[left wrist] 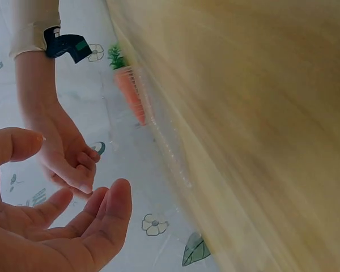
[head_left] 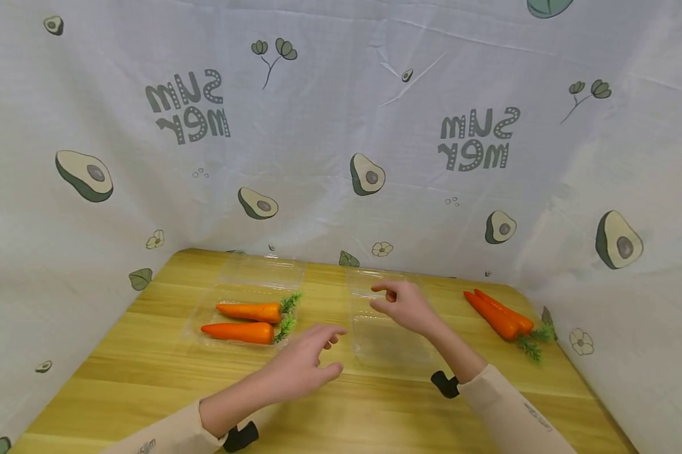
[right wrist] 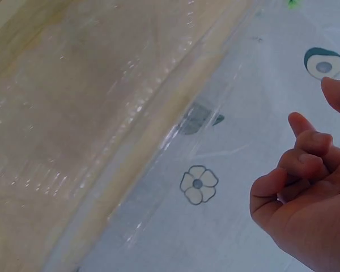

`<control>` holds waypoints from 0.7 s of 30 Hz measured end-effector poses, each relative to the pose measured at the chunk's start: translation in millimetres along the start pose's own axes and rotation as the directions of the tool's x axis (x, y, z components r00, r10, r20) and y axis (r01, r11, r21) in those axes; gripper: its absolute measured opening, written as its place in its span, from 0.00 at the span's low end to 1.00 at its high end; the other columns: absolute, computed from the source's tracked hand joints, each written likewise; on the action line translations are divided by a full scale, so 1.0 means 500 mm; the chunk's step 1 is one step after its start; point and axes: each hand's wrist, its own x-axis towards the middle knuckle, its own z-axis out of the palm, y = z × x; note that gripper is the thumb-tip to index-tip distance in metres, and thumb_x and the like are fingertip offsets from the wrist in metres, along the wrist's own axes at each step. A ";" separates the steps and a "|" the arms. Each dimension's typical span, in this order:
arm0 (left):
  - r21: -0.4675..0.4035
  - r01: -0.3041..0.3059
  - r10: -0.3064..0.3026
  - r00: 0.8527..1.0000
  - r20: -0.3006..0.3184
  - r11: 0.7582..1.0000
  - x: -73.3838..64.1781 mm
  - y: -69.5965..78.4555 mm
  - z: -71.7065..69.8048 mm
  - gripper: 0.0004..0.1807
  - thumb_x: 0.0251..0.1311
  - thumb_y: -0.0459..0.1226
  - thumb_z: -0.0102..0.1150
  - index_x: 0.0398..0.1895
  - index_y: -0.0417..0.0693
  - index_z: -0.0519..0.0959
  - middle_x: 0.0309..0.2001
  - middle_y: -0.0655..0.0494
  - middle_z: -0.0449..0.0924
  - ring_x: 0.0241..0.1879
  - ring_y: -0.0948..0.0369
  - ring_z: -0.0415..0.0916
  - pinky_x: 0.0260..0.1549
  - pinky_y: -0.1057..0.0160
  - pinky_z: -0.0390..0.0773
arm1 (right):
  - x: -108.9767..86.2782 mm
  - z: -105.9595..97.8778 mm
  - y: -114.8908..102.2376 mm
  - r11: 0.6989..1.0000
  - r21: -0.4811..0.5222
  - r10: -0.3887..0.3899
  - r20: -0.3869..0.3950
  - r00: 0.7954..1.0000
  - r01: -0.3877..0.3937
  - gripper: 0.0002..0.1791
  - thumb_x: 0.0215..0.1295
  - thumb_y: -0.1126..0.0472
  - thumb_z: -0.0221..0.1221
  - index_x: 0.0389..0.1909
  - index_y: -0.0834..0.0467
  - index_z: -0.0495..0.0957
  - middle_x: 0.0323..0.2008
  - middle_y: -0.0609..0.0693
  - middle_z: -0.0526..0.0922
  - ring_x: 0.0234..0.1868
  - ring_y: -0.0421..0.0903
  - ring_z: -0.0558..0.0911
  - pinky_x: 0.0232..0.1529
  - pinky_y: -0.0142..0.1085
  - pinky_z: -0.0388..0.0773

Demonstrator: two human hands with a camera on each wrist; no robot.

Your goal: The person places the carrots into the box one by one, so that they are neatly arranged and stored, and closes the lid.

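Two orange toy-like carrots, an upper carrot (head_left: 249, 311) and a lower carrot (head_left: 239, 333), lie side by side in a clear plastic container (head_left: 202, 309) at the left, their leafy tops pointing right. My left hand (head_left: 304, 366) hovers between that container and a second clear container (head_left: 386, 343), thumb and fingers spread, nothing in its grasp. Above the back half of the second container is my right hand (head_left: 406, 306), its fingers loosely bent around nothing. The right wrist view shows the clear plastic (right wrist: 96, 119) beside and below the right hand (right wrist: 311, 198).
Two more carrots (head_left: 491, 317) lie together on the wooden table (head_left: 341, 422) at the right, green tops toward the cloth. White patterned cloth (head_left: 318, 126) walls in the back and sides. Both containers have their lids folded back toward the rear cloth.
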 end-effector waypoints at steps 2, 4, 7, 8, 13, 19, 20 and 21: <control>-0.011 0.016 -0.016 1.000 0.000 1.000 0.008 -0.001 0.007 0.30 0.65 0.48 0.62 0.70 0.56 0.70 0.57 0.54 0.77 0.55 0.58 0.76 0.47 0.56 0.79 | -0.006 -0.006 0.005 1.000 0.007 0.017 -0.001 1.000 -0.017 0.20 0.66 0.56 0.65 0.55 0.61 0.82 0.16 0.44 0.56 0.18 0.42 0.55 0.23 0.34 0.56; -0.022 0.033 -0.033 0.999 0.003 0.999 0.015 -0.002 0.013 0.31 0.65 0.48 0.62 0.70 0.56 0.69 0.57 0.53 0.77 0.55 0.57 0.76 0.48 0.54 0.79 | -0.012 -0.011 0.011 0.999 0.012 0.037 -0.003 0.999 -0.037 0.20 0.66 0.56 0.66 0.56 0.60 0.82 0.16 0.44 0.56 0.18 0.42 0.54 0.23 0.35 0.56; -0.046 0.059 -0.059 0.998 0.005 0.997 0.026 -0.004 0.019 0.32 0.64 0.47 0.63 0.71 0.56 0.69 0.56 0.52 0.77 0.54 0.55 0.76 0.48 0.52 0.78 | -0.019 -0.019 0.020 0.999 0.011 0.053 -0.005 0.999 -0.053 0.20 0.66 0.57 0.65 0.56 0.61 0.82 0.17 0.45 0.55 0.19 0.43 0.54 0.25 0.35 0.57; -0.060 0.071 -0.071 0.997 0.007 0.996 0.029 -0.004 0.021 0.32 0.64 0.47 0.63 0.71 0.55 0.68 0.57 0.51 0.77 0.54 0.55 0.76 0.48 0.51 0.78 | -0.021 -0.021 0.022 0.998 0.013 0.057 -0.004 0.998 -0.057 0.20 0.67 0.57 0.65 0.56 0.61 0.82 0.17 0.45 0.55 0.19 0.43 0.54 0.25 0.36 0.57; -0.111 0.114 -0.114 0.993 0.004 0.987 0.048 -0.009 0.030 0.35 0.65 0.49 0.63 0.73 0.50 0.66 0.59 0.47 0.76 0.55 0.52 0.76 0.49 0.48 0.78 | -0.031 -0.034 0.038 0.997 0.025 0.079 -0.005 0.997 -0.079 0.20 0.67 0.57 0.65 0.57 0.61 0.81 0.18 0.45 0.56 0.20 0.44 0.56 0.25 0.36 0.57; -0.168 0.130 -0.133 0.991 -0.004 0.977 0.067 -0.020 0.043 0.37 0.66 0.51 0.63 0.73 0.47 0.65 0.59 0.45 0.75 0.54 0.51 0.76 0.49 0.47 0.78 | -0.042 -0.044 0.060 0.995 0.011 0.101 -0.029 0.994 -0.100 0.20 0.67 0.57 0.64 0.56 0.62 0.81 0.19 0.46 0.59 0.21 0.44 0.59 0.25 0.35 0.58; -0.177 0.132 -0.134 0.991 -0.003 0.975 0.070 -0.021 0.046 0.37 0.65 0.51 0.63 0.73 0.47 0.65 0.58 0.45 0.75 0.54 0.51 0.76 0.49 0.47 0.78 | -0.044 -0.045 0.063 0.994 0.011 0.107 -0.033 0.994 -0.107 0.20 0.67 0.58 0.64 0.56 0.62 0.81 0.19 0.46 0.59 0.21 0.44 0.59 0.26 0.36 0.58; -0.181 0.134 -0.137 0.991 -0.002 0.974 0.073 -0.021 0.048 0.37 0.65 0.51 0.64 0.73 0.47 0.65 0.58 0.45 0.75 0.53 0.51 0.76 0.48 0.47 0.78 | -0.046 -0.047 0.066 0.994 0.012 0.113 -0.038 0.993 -0.112 0.20 0.67 0.58 0.64 0.56 0.62 0.81 0.19 0.46 0.59 0.21 0.44 0.59 0.26 0.36 0.58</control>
